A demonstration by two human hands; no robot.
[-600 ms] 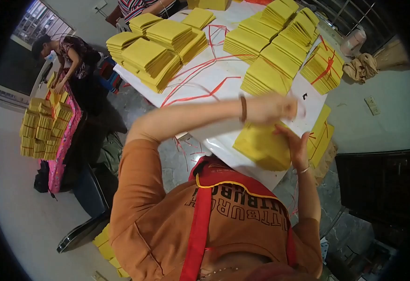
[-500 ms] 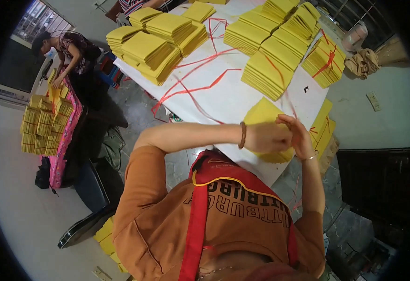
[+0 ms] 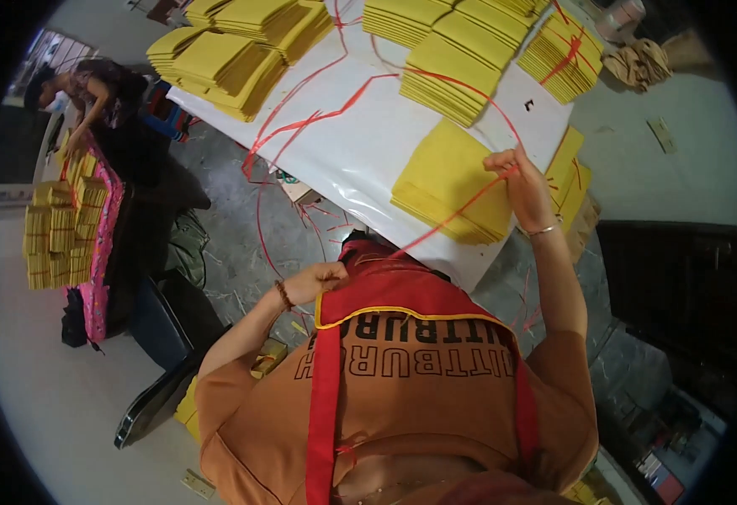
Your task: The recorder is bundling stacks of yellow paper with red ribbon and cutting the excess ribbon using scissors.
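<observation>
On white table (image 3: pixel 360 143), yellow envelope stack (image 3: pixel 448 181), red string (image 3: pixel 453 217) across.

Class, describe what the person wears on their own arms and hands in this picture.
Both hands are bare, no gloves. The left hand has a dark beaded bracelet at the wrist; the right hand has a thin metal bangle. Short orange sleeves end above the elbows.

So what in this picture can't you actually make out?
- Left hand: pulled back against the red apron; whether it grips the red string is hidden by the apron's edge.
- Right hand: it pinches the string over the yellow paper stack; any knot is too small to see.
- Stacks at the top of the white table: cut off by the picture's edge.
- Other person, far left: small and warped by the fisheye.
</observation>
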